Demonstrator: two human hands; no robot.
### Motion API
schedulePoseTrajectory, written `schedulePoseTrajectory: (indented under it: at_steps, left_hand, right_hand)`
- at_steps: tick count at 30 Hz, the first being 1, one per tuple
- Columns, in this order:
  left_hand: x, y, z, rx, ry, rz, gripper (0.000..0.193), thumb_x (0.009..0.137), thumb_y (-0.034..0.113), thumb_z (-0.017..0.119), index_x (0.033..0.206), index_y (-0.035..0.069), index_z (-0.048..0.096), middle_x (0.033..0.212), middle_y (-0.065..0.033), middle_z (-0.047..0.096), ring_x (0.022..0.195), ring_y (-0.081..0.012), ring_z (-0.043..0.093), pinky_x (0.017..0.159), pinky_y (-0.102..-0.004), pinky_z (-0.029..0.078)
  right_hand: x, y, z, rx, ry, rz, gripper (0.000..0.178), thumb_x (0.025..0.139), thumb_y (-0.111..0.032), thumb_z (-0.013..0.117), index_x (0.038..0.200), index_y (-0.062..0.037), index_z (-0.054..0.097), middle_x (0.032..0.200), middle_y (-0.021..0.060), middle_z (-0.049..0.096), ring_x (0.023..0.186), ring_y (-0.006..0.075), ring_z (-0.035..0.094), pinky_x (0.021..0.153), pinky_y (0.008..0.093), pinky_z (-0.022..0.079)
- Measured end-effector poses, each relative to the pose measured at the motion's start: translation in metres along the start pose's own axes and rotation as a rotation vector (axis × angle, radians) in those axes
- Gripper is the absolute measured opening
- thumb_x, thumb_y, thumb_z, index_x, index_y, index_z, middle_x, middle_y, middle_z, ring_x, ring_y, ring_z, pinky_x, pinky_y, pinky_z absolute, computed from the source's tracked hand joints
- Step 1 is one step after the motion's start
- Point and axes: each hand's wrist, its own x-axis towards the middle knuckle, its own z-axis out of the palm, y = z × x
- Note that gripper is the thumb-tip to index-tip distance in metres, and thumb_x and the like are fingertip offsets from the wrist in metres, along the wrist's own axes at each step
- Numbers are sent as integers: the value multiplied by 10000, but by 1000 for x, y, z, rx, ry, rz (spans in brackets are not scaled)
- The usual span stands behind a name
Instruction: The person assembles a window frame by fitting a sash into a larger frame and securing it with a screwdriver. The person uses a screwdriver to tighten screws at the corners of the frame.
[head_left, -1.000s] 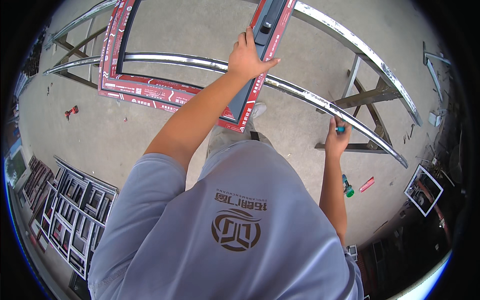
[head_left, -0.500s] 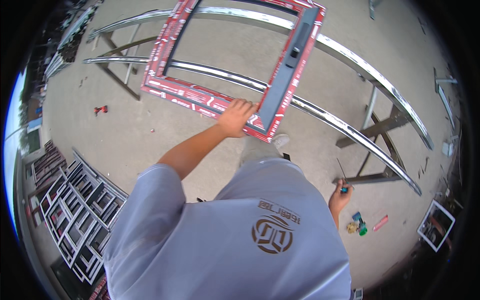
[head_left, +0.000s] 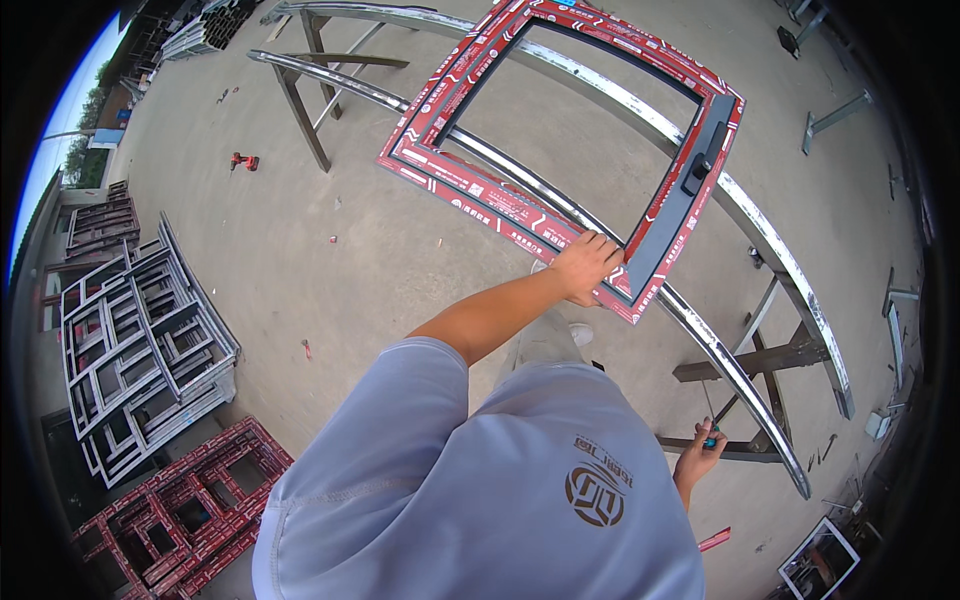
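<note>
A rectangular window frame (head_left: 480, 190) covered in red printed protective film lies across two silver metal rails. A black handle (head_left: 697, 172) sits on its right-hand bar. My left hand (head_left: 588, 268) grips the near bar close to the right corner, fingers over the top and the thumb side hidden below. Lower right, beside my body, my right hand (head_left: 697, 460) is closed round the teal handle of a screwdriver (head_left: 711, 438); its thin shaft points away from me. That hand is apart from the window frame.
The rails (head_left: 768, 235) rest on dark metal legs (head_left: 755, 362). A red power drill (head_left: 244, 161) lies on the concrete floor. At left are piled grey frames (head_left: 150, 335) and red-filmed frames (head_left: 185, 515). A red strip (head_left: 715, 540) and a small white frame (head_left: 820, 560) lie lower right.
The view has swung left, so everything sits farther right. The window frame has turned slightly on the rails, its near right corner closer to the near rail. Both hands keep their holds.
</note>
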Motion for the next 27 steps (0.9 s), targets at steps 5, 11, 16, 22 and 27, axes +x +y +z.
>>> schedulePoseTrajectory:
  at_steps: [5, 11, 16, 22, 27]
  left_hand:
    - [-2, -4, 2, 1, 37, 28, 959, 635, 574, 849, 1346, 14, 534, 1214, -139, 584, 1190, -304, 543, 1086, -428, 390]
    - [3, -6, 4, 22, 5, 36, 972, 608, 554, 858, 1354, 23, 532, 1207, -146, 577, 1186, -325, 540, 1095, -456, 396]
    - [5, -8, 10, -31, 74, 70, 940, 628, 577, 844, 1333, 21, 566, 1250, -164, 599, 1169, -343, 565, 1082, -470, 416]
    - [4, -10, 9, -28, 38, 48, 973, 622, 587, 859, 1357, 31, 545, 1282, -148, 590, 1203, -319, 559, 1112, -466, 402]
    - [3, -9, 4, -64, 110, 52, 976, 625, 576, 854, 1355, 12, 535, 1278, -158, 577, 1215, -333, 542, 1111, -467, 397]
  right_hand:
    - [5, -17, 9, 76, -7, -11, 305, 1065, -257, 657, 974, -51, 451, 1087, 181, 706, 985, 204, 686, 903, 350, 551]
    - [0, -19, 23, 48, -35, 12, 276, 1053, -214, 673, 967, -50, 468, 1076, 176, 716, 1008, 192, 687, 916, 330, 538]
    - [-7, -23, 35, 115, -77, 6, 255, 1051, -169, 667, 959, -43, 465, 1084, 198, 727, 1082, 201, 686, 965, 337, 514]
    - [-15, -34, 35, 13, -39, 39, 281, 1055, -211, 666, 944, -47, 467, 1102, 204, 739, 1161, 234, 687, 987, 326, 499]
    - [-21, -28, 33, 32, -4, 53, 275, 1057, -210, 659, 944, -55, 462, 1135, 221, 734, 1131, 228, 694, 976, 332, 509]
